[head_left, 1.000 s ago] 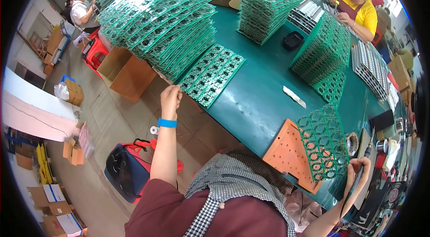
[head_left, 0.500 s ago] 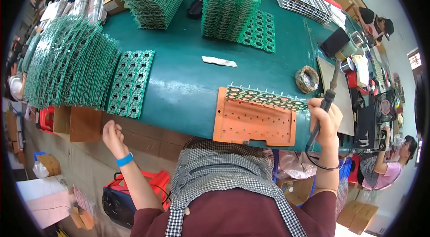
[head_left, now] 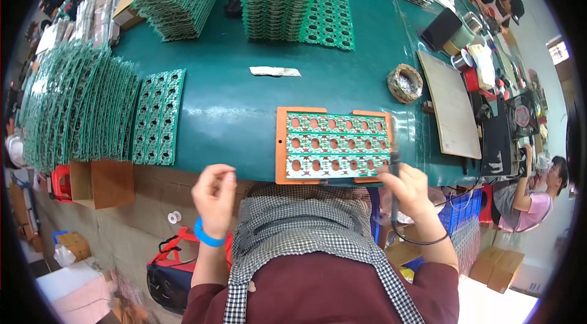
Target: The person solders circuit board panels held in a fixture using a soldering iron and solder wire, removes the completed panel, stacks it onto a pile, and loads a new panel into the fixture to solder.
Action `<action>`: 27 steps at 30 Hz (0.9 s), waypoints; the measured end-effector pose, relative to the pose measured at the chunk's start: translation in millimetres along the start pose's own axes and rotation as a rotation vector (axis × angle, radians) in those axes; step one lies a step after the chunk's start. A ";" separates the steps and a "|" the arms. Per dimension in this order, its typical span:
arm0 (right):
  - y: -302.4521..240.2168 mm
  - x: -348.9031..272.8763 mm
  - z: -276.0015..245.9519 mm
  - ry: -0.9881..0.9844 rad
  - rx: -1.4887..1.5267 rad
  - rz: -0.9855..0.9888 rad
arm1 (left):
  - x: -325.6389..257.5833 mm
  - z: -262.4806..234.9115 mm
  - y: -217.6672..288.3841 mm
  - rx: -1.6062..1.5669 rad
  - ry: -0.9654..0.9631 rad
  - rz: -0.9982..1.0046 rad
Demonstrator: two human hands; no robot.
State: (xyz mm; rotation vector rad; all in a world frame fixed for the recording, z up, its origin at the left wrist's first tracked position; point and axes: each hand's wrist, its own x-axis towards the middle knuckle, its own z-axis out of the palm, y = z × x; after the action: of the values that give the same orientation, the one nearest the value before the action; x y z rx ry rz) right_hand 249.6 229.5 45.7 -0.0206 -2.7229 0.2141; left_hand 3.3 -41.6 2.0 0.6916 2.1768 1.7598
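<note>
A green circuit board [head_left: 333,137] with rows of round holes lies flat in an orange tray [head_left: 282,165] at the table's front edge. By the tray's right side, my right hand [head_left: 408,189] is closed around a soldering iron [head_left: 394,171]. The iron is blurred and points away from me, and its cord loops under my wrist. My left hand [head_left: 215,195], with a blue band on the wrist, hovers left of the tray, before the table edge. Its fingers are curled in toward the thumb; whether something thin is between them does not show.
Green board stacks [head_left: 85,104] stand at left and at the back [head_left: 278,0]. A single board [head_left: 159,117] leans beside the left stack. A white strip [head_left: 275,71], a tape roll [head_left: 405,83] and a flat panel [head_left: 449,107] lie beyond and right of the tray. Other people sit at right.
The board, tilted up at the tray's far edge before, now lies flat in the tray. My left hand has come right toward the tray; my right hand has drawn nearer me with the iron.
</note>
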 end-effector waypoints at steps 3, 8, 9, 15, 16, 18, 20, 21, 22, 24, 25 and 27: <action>-1.5 -10.1 9.7 -0.004 0.018 0.014 | 6.1 22.0 16.1 0.289 -0.178 0.172; 17.8 -9.0 17.6 0.219 -0.005 0.536 | 14.5 50.8 27.0 0.668 -0.448 0.328; 21.4 -11.5 23.7 0.215 0.023 0.512 | 14.8 52.5 22.7 0.707 -0.480 0.340; 29.7 -33.9 34.8 0.395 -0.048 0.525 | 19.4 47.7 18.2 0.488 -0.445 0.267; 38.1 -48.5 25.5 0.487 -0.178 0.512 | 18.4 41.6 15.4 0.305 -0.379 0.141; 50.4 -65.3 4.6 0.899 -0.300 0.759 | 18.9 30.5 15.2 -0.075 -0.246 -0.050; 63.9 -79.9 -9.1 1.120 -0.334 1.066 | 25.0 23.0 10.1 -0.136 -0.045 -0.100; 67.3 -83.5 -11.4 1.082 -0.351 1.221 | 26.9 18.6 5.8 -0.217 -0.006 -0.111; 72.3 -86.4 -9.3 1.044 -0.358 1.374 | 29.2 14.3 1.2 -0.296 0.036 -0.122; 100.5 -106.7 10.0 1.111 -0.397 1.358 | 31.8 16.5 2.7 -0.300 0.005 -0.127; 111.4 -103.9 9.9 1.183 -0.275 1.432 | 31.0 16.6 6.3 -0.268 0.011 -0.121; 125.2 -96.0 9.2 1.270 -0.153 1.495 | 30.1 15.0 8.5 -0.200 -0.003 -0.083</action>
State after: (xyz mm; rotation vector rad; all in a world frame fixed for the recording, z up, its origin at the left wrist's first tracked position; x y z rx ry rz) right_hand 331.9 347.5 -19.8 -1.5747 -1.0054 0.2431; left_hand -13.5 -12.2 9.6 0.5471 1.9622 1.8972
